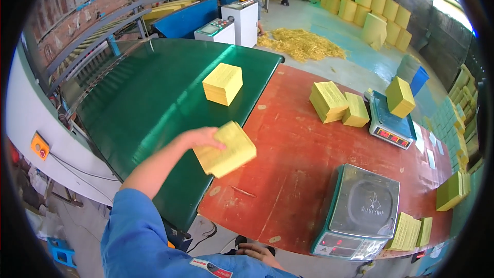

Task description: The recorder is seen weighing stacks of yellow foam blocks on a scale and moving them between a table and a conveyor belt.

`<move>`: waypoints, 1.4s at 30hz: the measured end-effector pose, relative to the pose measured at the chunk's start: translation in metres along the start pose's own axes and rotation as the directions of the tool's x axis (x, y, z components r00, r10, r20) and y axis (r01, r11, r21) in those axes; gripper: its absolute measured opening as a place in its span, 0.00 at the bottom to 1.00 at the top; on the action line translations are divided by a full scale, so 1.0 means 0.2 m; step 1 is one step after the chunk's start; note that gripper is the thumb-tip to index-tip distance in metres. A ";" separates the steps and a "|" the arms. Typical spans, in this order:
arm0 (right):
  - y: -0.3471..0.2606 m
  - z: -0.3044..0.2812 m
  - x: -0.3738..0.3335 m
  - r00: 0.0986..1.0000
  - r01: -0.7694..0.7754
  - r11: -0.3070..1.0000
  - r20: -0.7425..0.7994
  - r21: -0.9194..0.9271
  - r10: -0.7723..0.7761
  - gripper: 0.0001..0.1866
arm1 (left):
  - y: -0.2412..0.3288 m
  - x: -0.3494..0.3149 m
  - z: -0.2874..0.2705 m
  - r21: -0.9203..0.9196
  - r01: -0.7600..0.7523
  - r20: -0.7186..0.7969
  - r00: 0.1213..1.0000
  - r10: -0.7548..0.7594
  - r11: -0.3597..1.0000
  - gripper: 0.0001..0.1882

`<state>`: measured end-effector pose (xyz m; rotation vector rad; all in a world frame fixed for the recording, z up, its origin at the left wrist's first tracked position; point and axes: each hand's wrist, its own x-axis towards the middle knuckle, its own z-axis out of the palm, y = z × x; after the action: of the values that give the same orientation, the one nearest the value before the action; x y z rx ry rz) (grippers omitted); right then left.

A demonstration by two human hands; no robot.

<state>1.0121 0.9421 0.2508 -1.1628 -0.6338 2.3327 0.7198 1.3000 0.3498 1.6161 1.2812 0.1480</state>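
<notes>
My left hand (205, 138) grips a stack of yellow paper (231, 152), thumb on top, over the edge where the green conveyor belt (170, 103) meets the red table (288, 185). The stack is tilted, and the fingers beneath it are hidden. Farther up the belt sits another yellow paper stack (223, 83). Down at the lower edge, in front of my body, is my right hand (260, 253). Its fingers are stretched out, with nothing visible in them, and my blue sleeve covers part of it.
A scale with a bare metal plate (365, 201) stands at the table's near right. Another scale (386, 118) at the far right bears a paper stack (400, 97). Two stacks (329, 102) lie beside it. Control cabinets (242, 23) stand behind the belt; shredded yellow scraps (301, 44) cover some floor.
</notes>
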 end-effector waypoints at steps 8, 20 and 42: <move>0.22 -0.23 0.04 0.984 0.010 0.729 0.122 0.684 -0.128 0.31 | 0.22 -0.55 1.01 -0.042 -0.088 0.253 0.963 0.095 0.995 0.41; 0.12 -0.27 -0.15 0.961 0.012 0.760 0.204 0.649 -0.189 0.29 | 0.45 -0.93 1.46 0.461 -0.013 -0.423 0.876 0.232 0.887 0.30; -0.45 -0.10 -0.09 0.626 0.299 0.301 -0.052 -0.905 -0.778 0.41 | -0.10 -0.65 1.43 -0.492 -0.561 -0.639 0.752 0.161 0.666 0.29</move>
<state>1.0549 1.0074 0.3044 -1.4755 -1.7527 0.9239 0.8312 1.0194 0.2617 1.1909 1.0707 1.2923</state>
